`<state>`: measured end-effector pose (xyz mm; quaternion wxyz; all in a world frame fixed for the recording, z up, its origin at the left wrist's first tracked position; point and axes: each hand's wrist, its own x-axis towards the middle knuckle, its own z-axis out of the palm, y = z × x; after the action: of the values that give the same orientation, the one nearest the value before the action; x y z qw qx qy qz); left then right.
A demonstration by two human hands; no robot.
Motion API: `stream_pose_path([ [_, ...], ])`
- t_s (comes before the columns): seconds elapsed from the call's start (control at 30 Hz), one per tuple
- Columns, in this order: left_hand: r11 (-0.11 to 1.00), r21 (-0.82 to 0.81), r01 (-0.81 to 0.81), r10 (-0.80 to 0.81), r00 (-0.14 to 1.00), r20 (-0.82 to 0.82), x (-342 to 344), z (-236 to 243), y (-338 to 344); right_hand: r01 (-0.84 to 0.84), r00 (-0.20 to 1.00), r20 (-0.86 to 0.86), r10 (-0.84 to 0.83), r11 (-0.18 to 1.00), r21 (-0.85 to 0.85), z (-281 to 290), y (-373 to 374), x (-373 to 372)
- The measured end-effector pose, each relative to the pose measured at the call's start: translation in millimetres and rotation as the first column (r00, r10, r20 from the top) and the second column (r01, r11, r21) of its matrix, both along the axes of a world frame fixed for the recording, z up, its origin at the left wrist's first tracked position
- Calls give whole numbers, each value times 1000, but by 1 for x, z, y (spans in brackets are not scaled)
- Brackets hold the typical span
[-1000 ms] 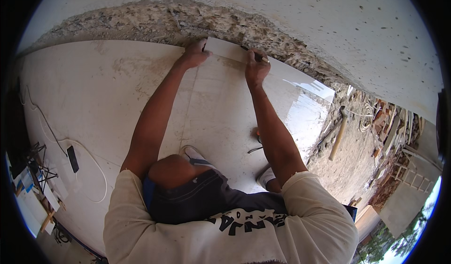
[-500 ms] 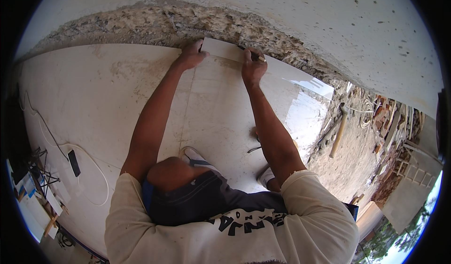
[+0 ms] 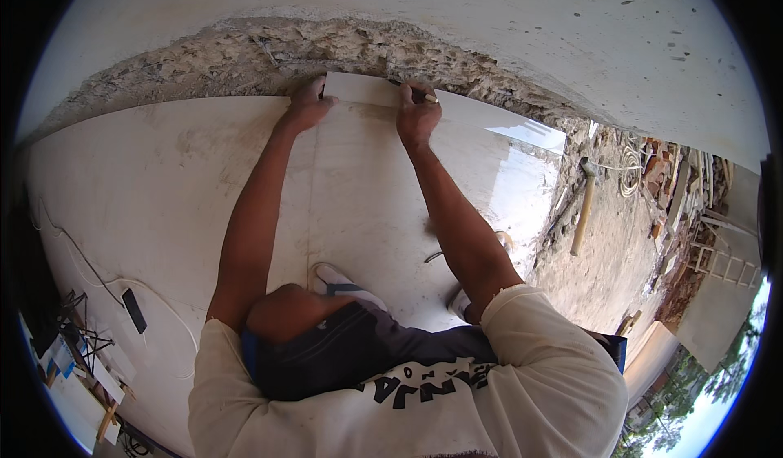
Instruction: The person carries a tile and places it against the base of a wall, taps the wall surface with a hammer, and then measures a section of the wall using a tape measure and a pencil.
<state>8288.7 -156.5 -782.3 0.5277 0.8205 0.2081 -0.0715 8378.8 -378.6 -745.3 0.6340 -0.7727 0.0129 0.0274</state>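
Long narrow glossy white tile-like strip (image 3: 359, 89) ran 12 to 2 o'clock, along the far edge of the pale, dust-smeared tiled floor (image 3: 359, 181). Couldn't tell if it lay flat or stood on edge.

Left hand (image 3: 307, 106), 11 o'clock: partly curled at the strip's near-left end, thumb on the near side, fingers on the far side. Looked like a steadying hold. Dark patch beside the fingers, couldn't tell if object or shadow.

Right hand (image 3: 418, 115), just past 12: closed around a slim dark pencil-like tool with a pale end (image 3: 429, 98), writing-style grip, dark tip angled toward the strip's far edge. Contact not clear. Hand probably low for tip control.

Edges: strip's left end square, close to the left hand; right end at about 2, by the floor's broken border. Beyond the strip, a rough brown chipped band (image 3: 236, 54) arced below the smooth grey-white wall (image 3: 440, 1), so far-side room looked tight.

Room: most space was on the near side and out toward 9. Wooden-handled hammer (image 3: 584, 213) lay at 3, well apart from both hands. Black rectangular device (image 3: 134, 309) with cable sat at 8, also well apart.
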Motion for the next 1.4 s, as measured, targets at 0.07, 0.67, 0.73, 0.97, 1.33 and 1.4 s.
stream_pose_path([
  [0.07,1000,-14,-5,6,999,42,-2,-6,4,7,999,-41,-6,1000,23,4,1,-2],
  [0.67,1000,-6,-24,24,999,24,1,-34,8,-128,966,-191,173,966,227,36,-53,15],
  [0.73,1000,-28,-14,14,1000,16,2,-37,6,-331,920,-200,335,942,54,59,-83,25],
  [0.97,997,-76,-6,8,1000,22,2,-30,7,-794,522,-438,732,229,-563,159,-215,59],
  [1.33,939,-342,24,-15,999,30,8,-8,21,-758,575,-543,612,148,-635,84,-285,-14],
  [1.4,965,-262,22,-26,1000,-9,15,-7,6,-773,599,-584,548,205,-601,80,-283,-24],
])
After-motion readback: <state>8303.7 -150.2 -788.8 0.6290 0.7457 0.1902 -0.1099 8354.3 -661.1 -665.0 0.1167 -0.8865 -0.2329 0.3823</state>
